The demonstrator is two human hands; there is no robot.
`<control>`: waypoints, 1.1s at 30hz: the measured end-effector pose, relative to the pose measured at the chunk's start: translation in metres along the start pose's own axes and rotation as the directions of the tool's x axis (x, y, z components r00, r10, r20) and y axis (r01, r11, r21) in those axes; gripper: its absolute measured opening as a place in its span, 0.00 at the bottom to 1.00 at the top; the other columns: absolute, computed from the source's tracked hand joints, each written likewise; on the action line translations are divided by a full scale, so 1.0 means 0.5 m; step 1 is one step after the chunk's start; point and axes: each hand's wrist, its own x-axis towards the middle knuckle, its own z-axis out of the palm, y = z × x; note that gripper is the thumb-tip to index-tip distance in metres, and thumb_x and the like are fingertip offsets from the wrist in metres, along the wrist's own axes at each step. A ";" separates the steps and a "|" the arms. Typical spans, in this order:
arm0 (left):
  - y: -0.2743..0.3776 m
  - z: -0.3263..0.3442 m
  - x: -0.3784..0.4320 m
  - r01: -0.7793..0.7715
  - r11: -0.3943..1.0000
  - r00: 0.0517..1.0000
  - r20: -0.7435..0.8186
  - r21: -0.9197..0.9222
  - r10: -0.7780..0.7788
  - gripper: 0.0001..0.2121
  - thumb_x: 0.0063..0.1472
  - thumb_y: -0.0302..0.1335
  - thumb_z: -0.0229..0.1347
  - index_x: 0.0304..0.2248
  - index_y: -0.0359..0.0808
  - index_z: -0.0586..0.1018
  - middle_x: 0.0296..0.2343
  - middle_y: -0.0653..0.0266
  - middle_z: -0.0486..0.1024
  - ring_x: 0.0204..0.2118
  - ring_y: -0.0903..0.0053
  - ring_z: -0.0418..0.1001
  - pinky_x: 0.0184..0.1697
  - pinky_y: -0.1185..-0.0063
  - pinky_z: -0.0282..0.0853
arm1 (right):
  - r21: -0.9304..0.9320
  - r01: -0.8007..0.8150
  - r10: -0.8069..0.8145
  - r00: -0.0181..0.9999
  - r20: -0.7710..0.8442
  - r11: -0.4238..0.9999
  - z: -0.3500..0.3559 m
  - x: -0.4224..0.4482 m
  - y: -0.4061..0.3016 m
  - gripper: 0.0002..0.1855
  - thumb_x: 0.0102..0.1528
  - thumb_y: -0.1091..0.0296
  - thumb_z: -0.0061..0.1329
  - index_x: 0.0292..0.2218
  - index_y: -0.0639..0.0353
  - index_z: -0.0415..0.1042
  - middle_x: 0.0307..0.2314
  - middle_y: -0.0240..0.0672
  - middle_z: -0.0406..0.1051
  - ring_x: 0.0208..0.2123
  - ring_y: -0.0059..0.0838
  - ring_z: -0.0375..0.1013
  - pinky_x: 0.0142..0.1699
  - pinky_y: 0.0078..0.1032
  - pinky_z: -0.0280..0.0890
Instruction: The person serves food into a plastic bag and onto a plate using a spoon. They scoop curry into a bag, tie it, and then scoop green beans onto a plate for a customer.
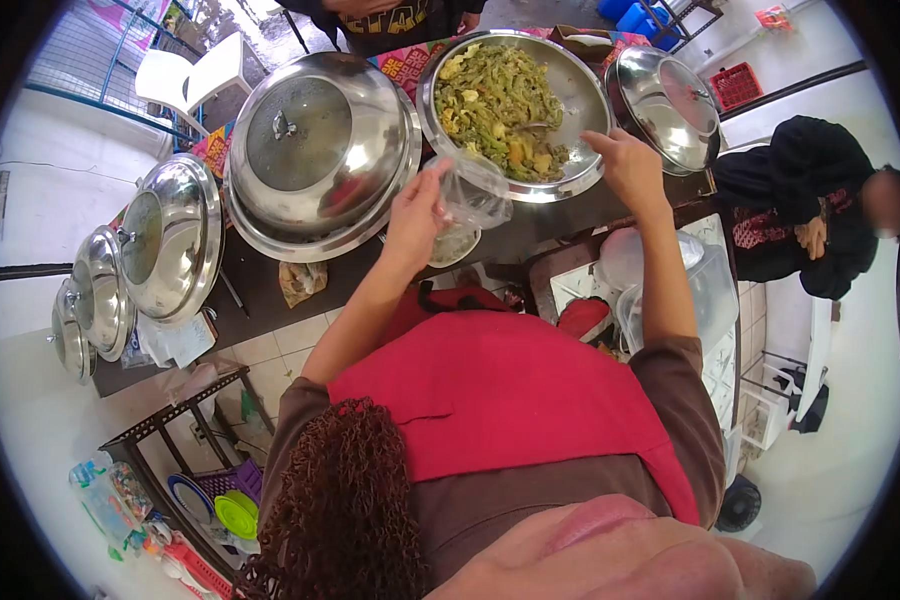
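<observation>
My left hand [418, 214] pinches a clear plastic bag [484, 195] near the front rim of a wide steel pan [581, 101]. Chopped green vegetables with yellow egg-like pieces [495, 105] fill the pan's left and middle. My right hand [634, 169] is over the pan's right rim, fingers curled around what looks like the handle end of a metal serving spoon [541, 126]. The spoon's head rests in the food; its handle hardly shows against the steel. Below the bag, partly hidden by it, is a small pale bowl [454, 249].
Lidded steel pans, one large [300, 142] and another [169, 240], stand left; a domed lid [667, 109] is at right. A small bag [302, 281] lies on the dark table [259, 300]. Plastic containers [682, 292] are right of me. People are across the table and at right.
</observation>
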 end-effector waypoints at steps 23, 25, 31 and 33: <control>-0.004 0.017 -0.007 0.011 1.000 0.999 0.053 0.025 -0.012 0.22 0.68 0.41 0.41 0.54 0.36 0.67 0.18 0.79 0.54 0.21 0.89 0.55 0.29 0.79 0.69 | 0.037 -0.235 0.211 0.922 0.324 0.971 -0.002 0.023 -0.006 0.15 0.46 0.63 0.43 0.32 0.51 0.80 0.28 0.46 0.75 0.33 0.45 0.75 0.41 0.37 0.69; -0.001 0.016 -0.008 0.009 1.000 1.000 0.015 -0.022 -0.009 0.21 0.68 0.41 0.41 0.52 0.36 0.69 0.18 0.77 0.56 0.18 0.88 0.56 0.25 0.81 0.68 | 0.233 -0.272 0.180 0.918 0.353 0.934 0.010 0.019 0.053 0.16 0.46 0.62 0.43 0.34 0.53 0.79 0.29 0.49 0.74 0.32 0.46 0.75 0.41 0.36 0.69; 0.018 0.022 0.009 0.062 0.998 0.995 -0.080 -0.009 -0.062 0.20 0.67 0.41 0.42 0.50 0.38 0.73 0.18 0.72 0.59 0.15 0.84 0.58 0.20 0.81 0.70 | 0.404 -0.330 0.202 0.923 0.327 0.853 -0.045 0.013 0.089 0.19 0.45 0.65 0.42 0.37 0.61 0.78 0.23 0.46 0.75 0.25 0.32 0.73 0.36 0.26 0.67; 0.012 0.013 0.026 0.061 0.998 0.995 -0.076 0.007 -0.061 0.19 0.66 0.41 0.42 0.49 0.39 0.73 0.18 0.71 0.60 0.14 0.84 0.58 0.20 0.80 0.70 | 0.501 -0.320 0.185 0.936 0.301 0.804 -0.061 0.014 0.082 0.19 0.46 0.64 0.43 0.37 0.62 0.78 0.23 0.42 0.76 0.25 0.28 0.73 0.36 0.24 0.66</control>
